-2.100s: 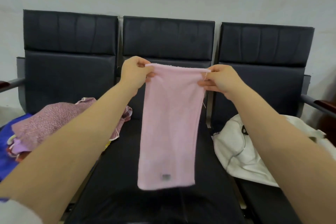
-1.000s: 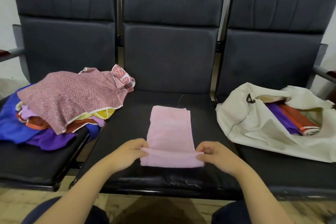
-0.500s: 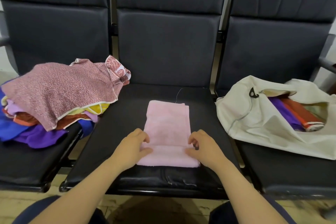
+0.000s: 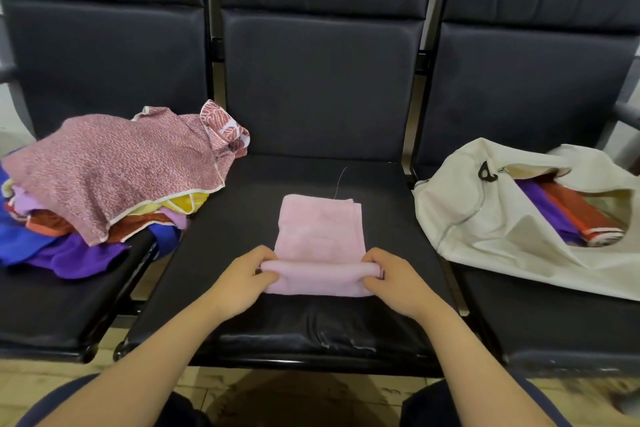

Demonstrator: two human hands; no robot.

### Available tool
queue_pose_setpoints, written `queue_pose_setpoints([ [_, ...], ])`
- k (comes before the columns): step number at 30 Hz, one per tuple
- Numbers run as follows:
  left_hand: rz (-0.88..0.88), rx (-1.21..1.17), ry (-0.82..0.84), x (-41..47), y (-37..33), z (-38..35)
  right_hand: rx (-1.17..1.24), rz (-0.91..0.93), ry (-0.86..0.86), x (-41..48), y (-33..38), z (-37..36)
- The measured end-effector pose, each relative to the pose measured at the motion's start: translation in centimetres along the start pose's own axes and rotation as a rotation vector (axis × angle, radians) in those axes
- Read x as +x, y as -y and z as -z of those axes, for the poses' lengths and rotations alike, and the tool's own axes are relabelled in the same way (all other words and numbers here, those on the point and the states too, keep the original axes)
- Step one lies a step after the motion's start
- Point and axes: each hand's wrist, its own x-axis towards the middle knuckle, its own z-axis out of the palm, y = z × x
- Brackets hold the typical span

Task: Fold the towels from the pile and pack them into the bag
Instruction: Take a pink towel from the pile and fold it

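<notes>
1. Left hand, right hand: fingers curled, each hand pinching one end of the towel's rolled-over near edge.
2. Towel: narrow folded strip, flat on the seat, running away from the fingertips toward the backrest.
3. Progress, as judged: current fold only part-made, with its packing still to come.
4. Bag: well right of the right fingers, mouth open, purple and orange towels already inside.
5. Pile: well left of the left fingers, many towels unfolded, so most of the task probably left.
6. Obstacles: none visible between right fingers and bag, though the slumped bag mouth is likely to need holding open.
7. Loose thread: just beyond the towel's far edge.
</notes>
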Motion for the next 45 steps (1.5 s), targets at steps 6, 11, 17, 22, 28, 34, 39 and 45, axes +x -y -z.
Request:
queue_pose_setpoints([
  [6, 0.159, -0.171, -0.158, 0.7, 0.6, -0.6, 0.077, -0.13, -0.045, 0.8, -0.7, -0.4],
  [11, 0.245, 0.04, -0.237, 1.1, 0.7, -1.4, -0.162, -0.201, -0.061, 1.5, -0.9, -1.3],
  [17, -0.083, 0.3, -0.186, 1.4, 0.8, 0.0, -0.159, -0.03, -0.155, 1.4, -0.6, -0.8],
  [22, -0.139, 0.385, 0.272, 0.7, 1.7, 1.4, -0.172, 0.002, 0.246, 0.3, -1.1, 0.0],
  [28, -0.059, 0.308, 0.078, 0.6, 1.5, -0.2, -0.143, -0.025, 0.021, 0.8, -0.9, -0.8],
  [34, 0.057, -0.032, -0.07, 0.8, 0.9, 0.0, 0.08, -0.124, -0.053, 0.8, -0.3, -0.5],
  [39, 0.111, -0.111, -0.122, 1.0, 0.4, -0.6, 0.071, -0.202, -0.082, 1.3, -0.6, -0.4],
  [45, 0.158, 0.237, -0.213, 1.7, 1.1, -1.3, -0.246, -0.239, -0.185, 1.9, -0.7, -1.7],
])
